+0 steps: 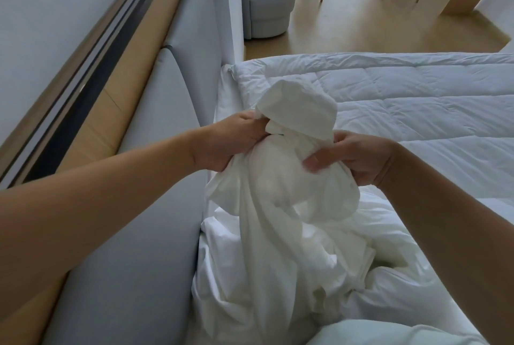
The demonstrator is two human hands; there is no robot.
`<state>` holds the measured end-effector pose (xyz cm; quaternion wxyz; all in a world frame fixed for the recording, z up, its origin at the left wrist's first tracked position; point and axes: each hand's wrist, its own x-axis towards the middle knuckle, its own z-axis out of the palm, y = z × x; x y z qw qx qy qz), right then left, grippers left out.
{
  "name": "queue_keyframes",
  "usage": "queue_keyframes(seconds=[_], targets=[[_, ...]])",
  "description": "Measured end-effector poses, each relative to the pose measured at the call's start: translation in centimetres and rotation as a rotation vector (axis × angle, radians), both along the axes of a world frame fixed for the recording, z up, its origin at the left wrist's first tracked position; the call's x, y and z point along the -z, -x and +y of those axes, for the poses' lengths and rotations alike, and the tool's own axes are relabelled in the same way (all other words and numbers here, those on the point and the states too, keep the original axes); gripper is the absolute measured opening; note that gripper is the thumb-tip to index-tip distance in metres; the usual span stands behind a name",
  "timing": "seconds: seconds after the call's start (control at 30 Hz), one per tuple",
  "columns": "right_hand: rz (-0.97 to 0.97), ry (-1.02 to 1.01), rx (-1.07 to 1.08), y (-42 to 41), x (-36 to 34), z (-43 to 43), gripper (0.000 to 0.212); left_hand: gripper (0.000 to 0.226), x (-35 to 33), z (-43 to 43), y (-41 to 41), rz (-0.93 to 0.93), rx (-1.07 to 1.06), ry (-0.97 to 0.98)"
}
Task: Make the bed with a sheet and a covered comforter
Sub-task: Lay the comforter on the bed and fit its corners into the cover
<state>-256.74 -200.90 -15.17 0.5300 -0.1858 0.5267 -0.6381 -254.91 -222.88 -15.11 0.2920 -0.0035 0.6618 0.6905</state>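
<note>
Clearly somewhere in the middle. Gripping a bunched white cover (278, 219) in both fists: with the left hand (230, 144) curled tight round a twist of cloth on one side, and with the right hand (358, 158) pinching the other side between thumb and curled fingers. Holding it raised, with a puffed corner (297, 108) standing just above and between the hands and the rest hanging below them in a loose heap. Probably seating a corner of the comforter inside the cover; no telling from here whether filling or only cloth inside that lump.

Done, as far as visible: a sheet (226, 100) already down, showing as a thin strip just beyond the left hand, against the padded headboard (167, 111). Also laid out: the quilted comforter (417, 100), spread flat beyond and to the right of the right hand, bare there, not yet inside anything.

Left to do, judging by that: drawing the cover over nearly the whole comforter, shaking it down, closing it, then spreading and smoothing it flat. Pale bulk (389, 333) below the right wrist: too cropped to name.
</note>
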Motion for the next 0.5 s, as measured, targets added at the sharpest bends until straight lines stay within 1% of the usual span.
queue_keyframes(seconds=[0.07,0.13,0.23,0.27,0.33,0.4,0.43,0.47,0.5], targets=[[-0.025,0.049,-0.04,-0.1,0.1,-0.2,0.052,0.028,0.0,0.0,0.2,0.013,-0.034,0.01],[-0.041,0.043,-0.098,-0.1,0.0,-0.6,0.049,0.027,0.0,-0.1,0.3,0.02,-0.068,0.001],[0.053,-0.127,-0.132,0.1,-0.1,-0.8,0.035,0.025,0.0,-0.1,0.4,0.025,-0.063,0.032],[0.075,-0.18,-0.125,0.2,-0.2,-0.8,0.032,0.026,-0.1,-0.1,0.4,-0.001,-0.039,0.053],[0.056,-0.175,-0.081,0.4,-0.2,-0.7,0.028,0.031,-0.2,-0.5,0.5,-0.125,0.077,0.048],[0.015,-0.117,0.039,1.0,0.3,-0.4,0.054,0.035,-0.7,-1.2,0.6,-0.258,0.234,-0.027],[0.009,-0.1,0.116,1.2,0.6,-0.2,0.062,0.04,-0.9,-1.5,0.6,-0.294,0.301,-0.064],[0.021,-0.088,0.186,1.3,0.8,-0.2,0.063,0.043,-1.1,-1.8,0.5,-0.296,0.365,-0.063],[0.038,-0.076,0.231,1.3,0.9,-0.1,0.06,0.041,-1.2,-1.8,0.3,-0.265,0.431,-0.032]])
